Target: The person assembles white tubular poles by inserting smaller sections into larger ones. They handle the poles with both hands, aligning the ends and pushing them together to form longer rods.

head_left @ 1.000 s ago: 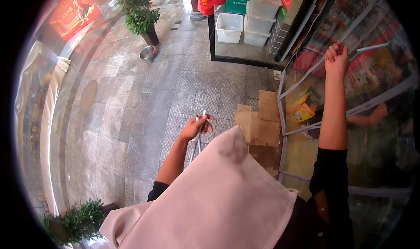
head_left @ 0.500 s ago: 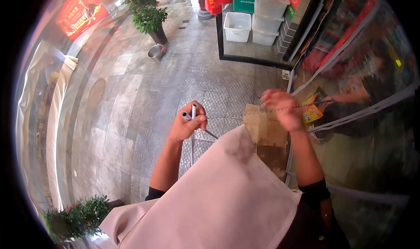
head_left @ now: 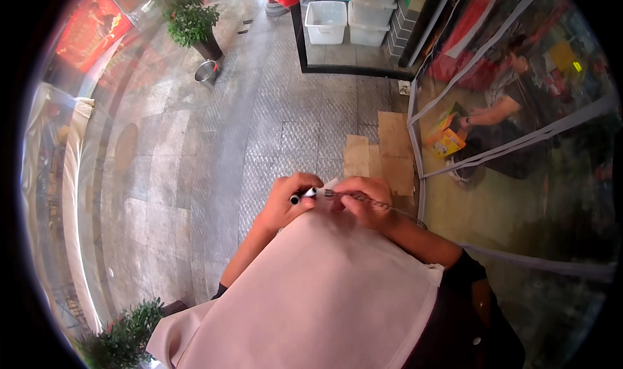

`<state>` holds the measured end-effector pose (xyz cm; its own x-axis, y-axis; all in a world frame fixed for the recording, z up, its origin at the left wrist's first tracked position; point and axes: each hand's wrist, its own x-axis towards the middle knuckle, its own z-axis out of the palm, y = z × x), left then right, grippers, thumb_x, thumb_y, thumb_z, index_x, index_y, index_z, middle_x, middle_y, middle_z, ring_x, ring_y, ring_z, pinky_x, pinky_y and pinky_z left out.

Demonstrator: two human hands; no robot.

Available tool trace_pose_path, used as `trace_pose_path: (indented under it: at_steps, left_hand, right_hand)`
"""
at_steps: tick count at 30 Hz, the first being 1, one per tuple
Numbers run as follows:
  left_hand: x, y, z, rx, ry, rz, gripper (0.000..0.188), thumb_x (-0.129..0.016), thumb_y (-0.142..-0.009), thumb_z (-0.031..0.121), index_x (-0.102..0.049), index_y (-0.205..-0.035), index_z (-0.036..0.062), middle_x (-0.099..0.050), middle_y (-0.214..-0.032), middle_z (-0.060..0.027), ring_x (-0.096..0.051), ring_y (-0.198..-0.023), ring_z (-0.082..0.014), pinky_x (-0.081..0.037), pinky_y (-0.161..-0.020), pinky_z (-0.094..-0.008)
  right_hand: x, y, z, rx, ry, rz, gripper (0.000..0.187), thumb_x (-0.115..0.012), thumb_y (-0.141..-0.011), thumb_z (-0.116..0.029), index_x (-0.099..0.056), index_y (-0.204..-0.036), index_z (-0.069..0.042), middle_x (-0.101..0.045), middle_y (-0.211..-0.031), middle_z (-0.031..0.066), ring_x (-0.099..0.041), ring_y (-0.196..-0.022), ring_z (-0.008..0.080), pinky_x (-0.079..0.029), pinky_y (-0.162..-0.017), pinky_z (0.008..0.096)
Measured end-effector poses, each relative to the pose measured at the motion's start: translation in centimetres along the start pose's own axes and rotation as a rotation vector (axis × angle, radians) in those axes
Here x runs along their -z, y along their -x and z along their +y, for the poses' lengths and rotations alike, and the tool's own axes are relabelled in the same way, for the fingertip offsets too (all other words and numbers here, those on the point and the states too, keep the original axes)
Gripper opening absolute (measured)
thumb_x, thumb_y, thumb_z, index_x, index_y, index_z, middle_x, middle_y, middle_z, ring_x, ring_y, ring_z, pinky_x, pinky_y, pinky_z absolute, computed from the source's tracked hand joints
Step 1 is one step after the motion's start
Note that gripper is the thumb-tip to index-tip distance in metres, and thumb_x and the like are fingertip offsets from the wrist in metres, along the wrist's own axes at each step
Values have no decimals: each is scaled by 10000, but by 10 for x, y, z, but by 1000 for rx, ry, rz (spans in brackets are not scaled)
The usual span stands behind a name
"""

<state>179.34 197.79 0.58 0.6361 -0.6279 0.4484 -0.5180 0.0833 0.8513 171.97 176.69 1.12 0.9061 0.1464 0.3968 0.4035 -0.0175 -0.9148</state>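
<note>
My left hand is closed around two slim tubes whose pale round ends stick out between thumb and fingers. Just to the right, my right hand pinches a thin, dark, chain-like strand. The strand's front end lies close beside the tubes; I cannot tell whether they touch. Its other end trails right, past my right wrist. A large pale pink-beige cloth drapes over my front, its top corner beneath both hands.
Flattened cardboard lies on the paved floor ahead right, beside a clear plastic curtain. Behind the curtain, a person crouches with an orange package. White bins stand ahead; a potted plant and metal bucket sit ahead left.
My right hand has moved left and down, bringing the strand, which was stretched out to the right, up to the tubes. My left hand has lowered slightly. The view has shifted.
</note>
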Motion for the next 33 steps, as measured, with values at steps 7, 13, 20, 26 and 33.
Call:
trace_pose_path:
  at_steps: [7, 13, 20, 26, 33]
  left_hand:
    - [-8, 17, 13, 80, 0, -211, 146, -675, -872, 170, -682, -947, 45, -641, -695, -83, -573, -539, -244, -433, -502, -339]
    - [-13, 10, 19, 145, -8, -278, 138, -699, -849, 149, -680, -939, 47, -628, -663, -94, -584, -541, -265, -428, -507, -347]
    - [-11, -3, 23, 185, -50, -403, 123, -692, -876, 182, -681, -910, 64, -619, -637, -104, -582, -539, -280, -429, -510, -362]
    - [-18, -2, 26, 237, 4, -428, 115, -692, -878, 175, -682, -881, 60, -618, -633, -110, -580, -534, -277, -428, -504, -366]
    - [-30, 3, 36, 342, -175, -475, 101, -721, -780, 65, -653, -849, 37, -650, -656, -111, -606, -562, -292, -448, -504, -372]
  right_hand:
    - [3, 22, -34, -68, 18, 22, 172, -558, -858, 68, -643, -1004, 36, -712, -859, 133, -727, -789, 173, -581, -682, 270]
    - [3, 30, -32, -101, 9, 62, 157, -585, -855, 60, -663, -981, 7, -724, -838, 111, -728, -777, 164, -577, -673, 266]
    - [9, 30, -32, -71, 69, 27, 141, -600, -846, 59, -669, -956, 3, -723, -803, 105, -725, -753, 154, -573, -663, 255]
    - [14, 37, -39, -281, -57, -16, 64, -631, -888, 25, -652, -949, 35, -717, -834, 133, -722, -772, 176, -590, -660, 282]
    - [14, 51, -47, -685, -377, 87, 79, -602, -947, -33, -622, -972, 39, -690, -869, 123, -708, -773, 183, -597, -686, 289]
